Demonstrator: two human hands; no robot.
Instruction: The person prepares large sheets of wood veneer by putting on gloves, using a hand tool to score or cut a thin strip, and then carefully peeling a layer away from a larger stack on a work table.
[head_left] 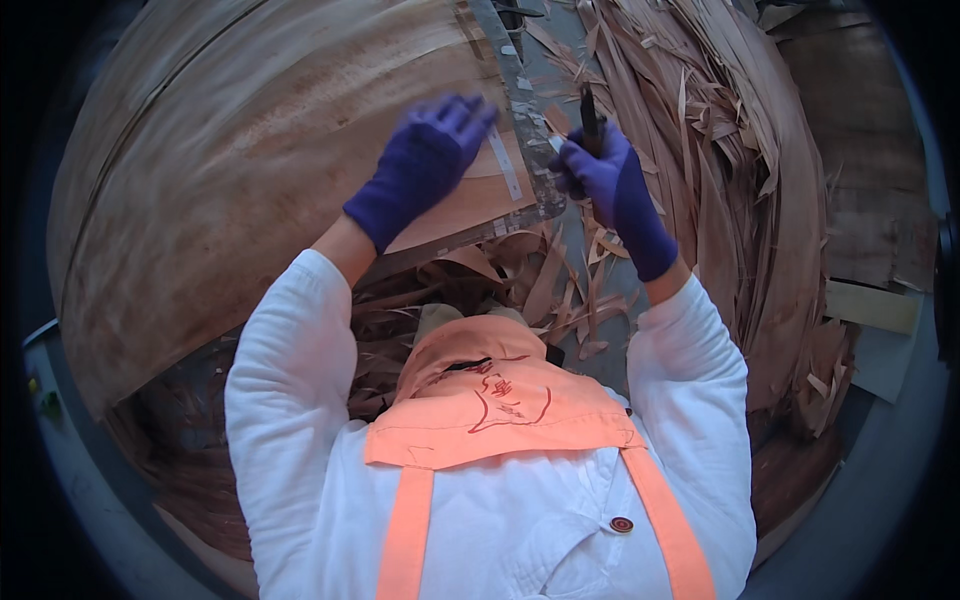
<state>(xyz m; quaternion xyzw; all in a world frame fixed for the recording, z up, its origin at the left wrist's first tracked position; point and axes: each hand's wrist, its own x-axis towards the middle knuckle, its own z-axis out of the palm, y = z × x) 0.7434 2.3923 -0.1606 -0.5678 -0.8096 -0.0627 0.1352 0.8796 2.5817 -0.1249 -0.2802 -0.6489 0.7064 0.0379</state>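
My left hand (430, 150), in a purple glove, is over the right part of a broad sheet of brown veneer (230, 120), its slightly blurred fingers apart and holding nothing that I can see. Near those fingertips a narrow pale strip (505, 165) lies along the sheet's edge. My right hand (608, 185), also gloved in purple, is closed round a dark knife-like tool (589, 112) that points away from me, just right of the sheet's edge. Whether my left fingertips touch the sheet I cannot tell.
A thick heap of long, torn veneer strips (730, 220) lies on the right, beside darker flat sheets (870, 170). Loose scraps (470, 260) are piled below the big sheet's near edge and scattered on the grey surface (620, 285). A pale board (870, 305) sticks out at the far right.
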